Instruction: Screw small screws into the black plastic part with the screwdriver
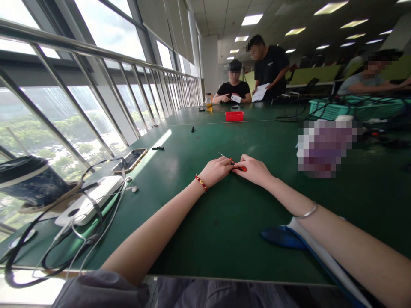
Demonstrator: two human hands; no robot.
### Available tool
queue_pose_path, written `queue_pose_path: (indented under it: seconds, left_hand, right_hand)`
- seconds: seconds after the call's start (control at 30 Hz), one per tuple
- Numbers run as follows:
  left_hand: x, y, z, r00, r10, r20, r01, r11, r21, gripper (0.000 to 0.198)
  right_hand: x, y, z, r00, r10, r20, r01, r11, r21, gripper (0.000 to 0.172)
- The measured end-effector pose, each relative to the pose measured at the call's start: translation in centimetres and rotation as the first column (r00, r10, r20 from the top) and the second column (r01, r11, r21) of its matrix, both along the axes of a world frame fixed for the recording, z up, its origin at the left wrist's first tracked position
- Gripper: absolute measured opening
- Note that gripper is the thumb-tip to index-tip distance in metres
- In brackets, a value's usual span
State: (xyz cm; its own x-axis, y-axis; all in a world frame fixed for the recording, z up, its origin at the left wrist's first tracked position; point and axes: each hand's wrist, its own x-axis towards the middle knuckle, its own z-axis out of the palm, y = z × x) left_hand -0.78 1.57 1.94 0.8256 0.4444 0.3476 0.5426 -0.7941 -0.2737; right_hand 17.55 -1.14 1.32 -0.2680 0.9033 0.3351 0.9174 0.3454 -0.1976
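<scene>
my left hand (215, 170) and right hand (254, 170) fingers pinch small red-handled thin metal tool (236, 164) | risk: slips, rolls across green bench (224, 222)

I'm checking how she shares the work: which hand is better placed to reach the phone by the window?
Left, probably. The left hand is on the window side of the green table, nearer the phone; the right hand would have to cross over it.

- Both forearms are stretched forward, converging at the middle
- The left hand (215, 170) is laid palm down, fingers curled
- The right hand (254, 170) is closed, touching its fingertips
</scene>
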Motion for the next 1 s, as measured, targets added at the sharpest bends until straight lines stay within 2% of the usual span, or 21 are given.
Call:
queue_pose_path:
  seconds: [0.1, 0.37, 0.43, 0.6, 0.67, 0.9, 1.0]
  left_hand:
    - [-0.2, 0.1, -0.3, 0.998, 0.003, 0.062, -0.002, 1.000, -0.023, 0.029]
    - [-0.5, 0.7, -1.2, 0.948, 0.040, 0.316, 0.031, 0.976, -0.216, 0.023]
    - [-0.4, 0.6, -1.1, 0.950, 0.046, 0.310, 0.024, 0.976, -0.216, 0.023]
    - [-0.3, 0.1, -0.6, 0.989, 0.022, 0.145, -0.004, 0.992, -0.123, 0.025]
    - [-0.3, 0.0, -0.5, 0.989, 0.017, 0.144, 0.001, 0.993, -0.121, 0.026]
    - [-0.4, 0.8, -1.3, 0.917, 0.026, 0.397, 0.082, 0.964, -0.254, 0.022]
    - [-0.3, 0.8, -1.3, 0.890, 0.044, 0.454, 0.099, 0.952, -0.288, 0.022]
  right_hand:
    - [0.1, 0.0, 0.0, 1.000, 0.007, -0.005, -0.007, 1.000, -0.002, 0.028]
    - [0.0, -0.2, 0.2, 1.000, 0.011, 0.011, -0.011, 1.000, -0.013, 0.029]
    - [-0.1, -0.2, 0.3, 1.000, 0.012, 0.025, -0.012, 1.000, -0.014, 0.030]
    - [-0.1, -0.3, 0.3, 0.998, 0.018, 0.066, -0.019, 1.000, 0.002, 0.030]
    - [-0.1, -0.2, 0.3, 0.998, 0.018, 0.063, -0.019, 1.000, 0.005, 0.030]
    - [0.0, -0.2, 0.2, 0.999, 0.029, 0.019, -0.029, 1.000, 0.001, 0.028]
    - [0.0, -0.1, 0.2, 0.999, 0.039, 0.007, -0.039, 0.999, 0.007, 0.028]
